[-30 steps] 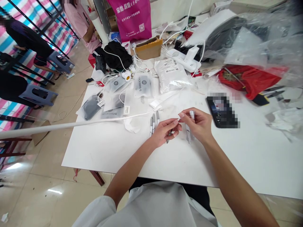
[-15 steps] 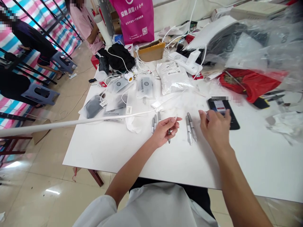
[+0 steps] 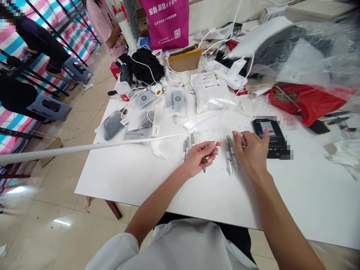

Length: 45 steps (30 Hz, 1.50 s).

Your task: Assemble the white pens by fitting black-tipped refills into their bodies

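My left hand (image 3: pixel 201 158) is closed around a marker pen (image 3: pixel 204 169). Its dark grey end pokes out below the fingers, and a thin white tip shows at the thumb and forefinger. My right hand (image 3: pixel 251 152) is raised over the table, left of a black phone (image 3: pixel 271 137) with a lit screen. A small grey piece (image 3: pixel 244 139), which looks like a pen cap, sits between its thumb and curled fingers, while one finger extends toward the phone. Two grey markers (image 3: pixel 229 159) lie between my hands. Several more markers (image 3: pixel 185 148) lie left of my left hand, partly covered by it.
A white cable (image 3: pixel 98 145) crosses the view at the left, in front of the table (image 3: pixel 112 176). Behind lie bagged goods (image 3: pixel 176 103), a white parcel (image 3: pixel 212 92), a power strip (image 3: pixel 227 73), a cardboard box (image 3: pixel 184 60) and a red bag (image 3: pixel 309 101). People sit at the left.
My right hand has moved left, away from the phone and closer to the two markers. My left hand stays closed on its marker. The whole view has shifted slightly.
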{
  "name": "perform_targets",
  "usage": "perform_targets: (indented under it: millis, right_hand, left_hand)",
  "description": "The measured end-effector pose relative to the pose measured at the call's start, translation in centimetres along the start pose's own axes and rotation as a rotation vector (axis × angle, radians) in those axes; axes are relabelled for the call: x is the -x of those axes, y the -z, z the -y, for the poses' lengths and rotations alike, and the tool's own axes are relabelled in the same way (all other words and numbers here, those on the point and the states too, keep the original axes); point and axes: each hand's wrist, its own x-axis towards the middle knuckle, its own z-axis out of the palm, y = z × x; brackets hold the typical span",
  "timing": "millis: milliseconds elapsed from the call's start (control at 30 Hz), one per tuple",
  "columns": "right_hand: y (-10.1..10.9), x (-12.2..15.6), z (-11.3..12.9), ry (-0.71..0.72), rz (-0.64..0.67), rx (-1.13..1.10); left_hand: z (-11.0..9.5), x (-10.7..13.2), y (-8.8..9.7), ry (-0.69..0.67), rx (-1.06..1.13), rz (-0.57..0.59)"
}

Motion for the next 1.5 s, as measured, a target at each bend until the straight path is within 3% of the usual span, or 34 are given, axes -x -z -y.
perform_targets:
  millis: [133, 267, 433, 533, 600, 733, 1000, 1200, 1400, 1500]
  right_hand:
    - [-0.1, 0.7, 0.5, -0.015, -0.013, 0.073]
    - [-0.7, 0.7, -0.6, -0.082, 0.009, 0.168]
    - [-1.2, 0.0, -1.5, 0.014, -0.009, 0.104]
    - [-0.9, 0.2, -0.7, 0.051, -0.100, -0.073]
    - [-0.6, 0.7, 0.2, 0.011, -0.089, -0.264]
    - [0.1, 1.7, 1.9, -0.127, 0.065, -0.571]
    - [0.4, 1.6, 2.4, -0.223, 0.292, -0.933]
    - [0.5, 1.4, 2.2, -0.252, 0.303, -0.939]
    - [0.6, 1.8, 2.2, -0.239, 0.245, -0.854]
    - [0.5, 2.0, 2.2, -0.275, 0.183, -0.836]
  left_hand:
    - [-0.2, -0.1, -0.1, -0.003, 0.006, -0.024]
    - [-0.2, -0.1, -0.3, 0.003, 0.002, -0.035]
    - [0.2, -0.1, -0.1, 0.004, -0.026, -0.012]
    - [0.2, -0.1, 0.1, -0.002, -0.059, -0.009]
    - [0.2, -0.1, 0.2, 0.003, -0.087, -0.014]
    - [0.2, -0.2, 0.1, 0.034, -0.152, -0.010]
    - [0.7, -0.4, 0.2, 0.080, -0.175, 0.038]
    - [0.9, -0.4, 0.2, 0.080, -0.181, 0.046]
    - [1.1, -0.5, 0.0, 0.096, -0.167, -0.050]
    - [0.9, -0.5, -0.2, 0.089, -0.093, -0.045]
